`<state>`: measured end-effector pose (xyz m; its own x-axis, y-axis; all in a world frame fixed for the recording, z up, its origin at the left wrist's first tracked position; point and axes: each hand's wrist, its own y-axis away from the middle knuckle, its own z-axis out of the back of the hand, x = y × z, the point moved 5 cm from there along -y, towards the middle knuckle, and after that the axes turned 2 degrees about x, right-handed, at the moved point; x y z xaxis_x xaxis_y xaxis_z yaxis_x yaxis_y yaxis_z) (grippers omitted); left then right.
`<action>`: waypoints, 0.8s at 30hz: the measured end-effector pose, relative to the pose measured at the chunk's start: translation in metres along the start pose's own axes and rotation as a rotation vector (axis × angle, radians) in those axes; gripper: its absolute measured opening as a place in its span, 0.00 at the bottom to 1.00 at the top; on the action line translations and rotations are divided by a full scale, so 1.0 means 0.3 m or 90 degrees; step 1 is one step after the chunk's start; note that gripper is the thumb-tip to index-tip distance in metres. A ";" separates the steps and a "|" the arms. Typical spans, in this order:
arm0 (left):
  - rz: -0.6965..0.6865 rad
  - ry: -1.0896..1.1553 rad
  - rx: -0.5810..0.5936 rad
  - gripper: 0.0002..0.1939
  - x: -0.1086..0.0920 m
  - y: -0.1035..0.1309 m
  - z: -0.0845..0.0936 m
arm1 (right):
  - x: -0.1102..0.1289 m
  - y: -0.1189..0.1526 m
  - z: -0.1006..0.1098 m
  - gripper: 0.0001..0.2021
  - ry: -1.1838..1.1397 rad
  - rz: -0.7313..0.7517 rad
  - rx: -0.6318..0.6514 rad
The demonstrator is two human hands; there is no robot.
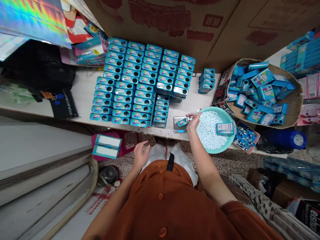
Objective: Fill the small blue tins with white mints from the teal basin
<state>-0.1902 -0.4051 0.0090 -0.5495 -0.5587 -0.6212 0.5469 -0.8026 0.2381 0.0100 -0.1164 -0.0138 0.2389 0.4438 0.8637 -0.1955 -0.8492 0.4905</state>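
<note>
My right hand is at the front edge of the table, its fingers closed around several small white candies. Below those fingers lies a small blue tin on a metallic tray; whether the hand touches the tin I cannot tell. Just right of this hand, a turquoise basin holds a heap of white candies, with a larger blue tin lying on them. My left hand hangs near my thigh, fingers apart and holding nothing.
Rows of stacked blue tins fill the table's middle, with a short stack farther right. A cardboard box of blue tins and a small box of blue caps flank the basin. A pink stool stands at left.
</note>
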 end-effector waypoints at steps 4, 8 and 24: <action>0.010 0.003 -0.006 0.13 0.009 0.002 0.010 | -0.006 0.000 -0.001 0.29 0.009 0.024 -0.013; 0.019 0.011 -0.008 0.13 0.015 0.004 0.017 | -0.007 0.004 -0.006 0.29 0.032 0.058 -0.003; 0.017 0.034 0.009 0.13 0.007 0.006 -0.008 | -0.004 0.024 0.019 0.29 0.016 0.109 0.031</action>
<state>-0.1890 -0.4072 0.0064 -0.5003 -0.5677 -0.6538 0.5517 -0.7909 0.2646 0.0136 -0.1247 -0.0120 0.1826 0.2980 0.9370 -0.1853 -0.9255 0.3304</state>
